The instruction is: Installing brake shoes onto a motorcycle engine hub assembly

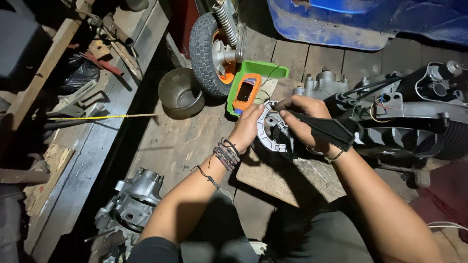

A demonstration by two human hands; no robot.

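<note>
Seen from above, a person sits on a worn wooden plank floor [175, 146] in a dim workshop. At far left, a dark wooden bench [92, 141] carries scattered hand tools, with a thin yellow cord [102, 117] stretched across it. Below, near the person's left elbow, a grey cast-metal engine casing [134, 197] lies on the floor. Further right, a round dull-metal bowl [181, 92] sits beside a small black scooter tyre on an orange hub [210, 48], which stands upright with a coiled spring above it. Next to the tyre, a green plastic tray [270, 70] keeps an orange handheld meter [246, 91] within reach, its thin wires trailing toward the hands.

At centre, the left hand [246, 127], with braided bands at the wrist, closes its fingers on the edge of a round silver metal plate with dark coils [272, 127], steadying it above a pale wooden board [292, 178]. The right hand [304, 119] pinches at the plate's top edge while a black ribbed plastic cover [324, 129] lies across its back. To the right, a dark stripped scooter frame with exposed wiring [414, 107] lies alongside, so the plate is close to where it mounts. A blue body panel [360, 22] rests at top.
</note>
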